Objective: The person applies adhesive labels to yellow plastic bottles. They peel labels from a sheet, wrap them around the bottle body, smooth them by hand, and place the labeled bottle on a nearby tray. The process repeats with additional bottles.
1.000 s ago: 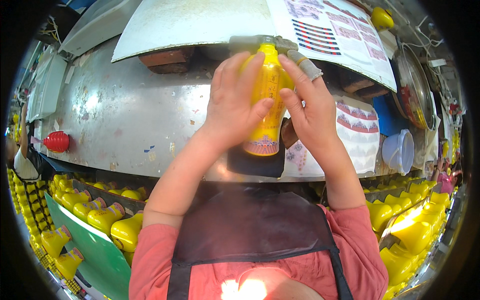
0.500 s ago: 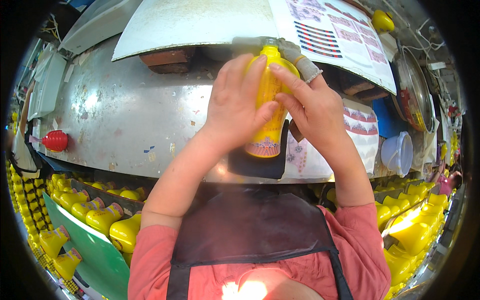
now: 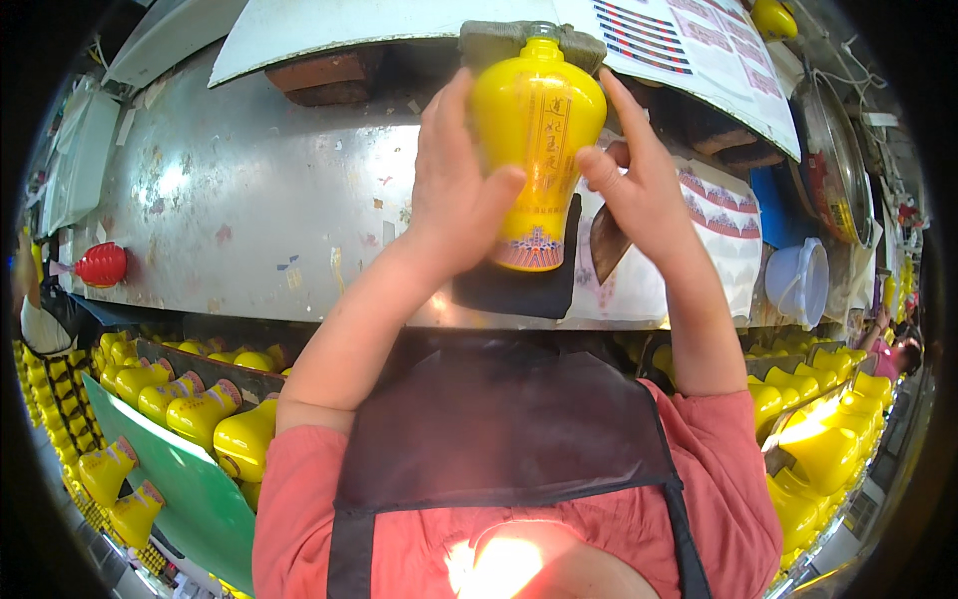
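A yellow vase-shaped bottle lies with its neck away from me, printed characters facing up and a patterned band round its base. Its neck rests at a grey rag-wrapped support, its base over a black pad. Along the bottle's left side is my left hand, slightly blurred, fingers stretched and thumb apart. My right hand is at the other side, index finger beside the shoulder and thumb against the bottle. Below its palm sticks out a dark brown wedge-shaped piece, apparently held by curled fingers, which are hidden.
Printed decal sheets lie right of the bottle. A white board on bricks spans the back of the metal table. A red ribbed object is at left, a white bucket at right. Yellow bottles crowd the front.
My hands have moved off the bottle's top to its two sides, uncovering the printed characters. The brown piece has shifted along with my right hand. The whole view has tilted a little.
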Action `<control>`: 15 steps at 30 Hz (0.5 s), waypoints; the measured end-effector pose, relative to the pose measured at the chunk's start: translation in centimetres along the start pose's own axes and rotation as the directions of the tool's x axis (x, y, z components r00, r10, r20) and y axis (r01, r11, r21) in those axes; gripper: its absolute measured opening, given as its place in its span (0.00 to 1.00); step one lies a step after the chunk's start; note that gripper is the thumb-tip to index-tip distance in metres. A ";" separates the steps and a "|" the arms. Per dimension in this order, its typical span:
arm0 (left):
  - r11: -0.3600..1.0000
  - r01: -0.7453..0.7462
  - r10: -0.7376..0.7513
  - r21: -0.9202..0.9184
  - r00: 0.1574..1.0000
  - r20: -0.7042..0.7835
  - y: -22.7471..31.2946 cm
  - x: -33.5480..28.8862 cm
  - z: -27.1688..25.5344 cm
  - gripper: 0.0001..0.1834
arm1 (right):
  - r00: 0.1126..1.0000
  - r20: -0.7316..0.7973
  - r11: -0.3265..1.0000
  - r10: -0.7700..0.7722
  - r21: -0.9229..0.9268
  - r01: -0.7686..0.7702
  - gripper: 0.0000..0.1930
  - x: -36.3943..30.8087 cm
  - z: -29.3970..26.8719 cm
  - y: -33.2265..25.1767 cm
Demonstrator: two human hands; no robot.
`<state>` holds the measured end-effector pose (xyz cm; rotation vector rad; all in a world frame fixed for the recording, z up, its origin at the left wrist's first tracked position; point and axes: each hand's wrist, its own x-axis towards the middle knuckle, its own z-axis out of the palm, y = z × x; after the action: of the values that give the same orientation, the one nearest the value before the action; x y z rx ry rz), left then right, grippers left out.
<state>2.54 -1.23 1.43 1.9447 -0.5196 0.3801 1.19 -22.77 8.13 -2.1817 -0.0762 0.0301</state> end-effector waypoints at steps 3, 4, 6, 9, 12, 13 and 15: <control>0.953 0.213 -0.191 -0.218 0.975 0.115 -0.6 -1.6 -0.3 0.45 | 0.999 0.023 0.997 -0.040 0.067 0.038 0.47 -1.6 1.4 1.9; 0.909 0.298 -0.255 -0.292 0.951 0.174 -0.8 -1.9 -0.4 0.44 | 0.999 0.041 0.998 -0.034 0.047 0.032 0.48 -1.9 1.4 2.4; 0.875 0.312 -0.258 -0.371 0.947 0.190 -1.2 -2.3 -0.5 0.44 | 0.999 0.047 0.994 -0.009 0.112 0.003 0.49 -2.4 1.7 2.8; 0.881 0.242 -0.198 -0.407 0.969 0.147 -1.2 -2.7 0.1 0.45 | 0.997 0.066 0.977 0.043 0.204 -0.055 0.49 -2.7 2.0 2.5; 0.933 0.205 -0.176 -0.297 0.977 0.122 -1.1 -2.8 0.5 0.45 | 1.000 0.020 0.984 0.018 0.174 -0.021 0.50 -2.7 2.4 1.8; 0.948 0.205 -0.180 -0.242 0.976 0.122 -1.1 -2.8 0.5 0.46 | 1.000 0.016 0.991 -0.014 0.135 0.011 0.50 -2.6 2.6 1.6; 0.944 0.210 -0.183 -0.255 0.975 0.127 -1.1 -2.8 0.5 0.47 | 1.000 -0.008 0.988 -0.016 0.153 0.017 0.50 -2.6 2.8 1.6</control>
<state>0.75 -0.80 -0.99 1.7392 -0.4135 0.0770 -1.50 -21.59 5.21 -2.0279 -0.0852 0.0190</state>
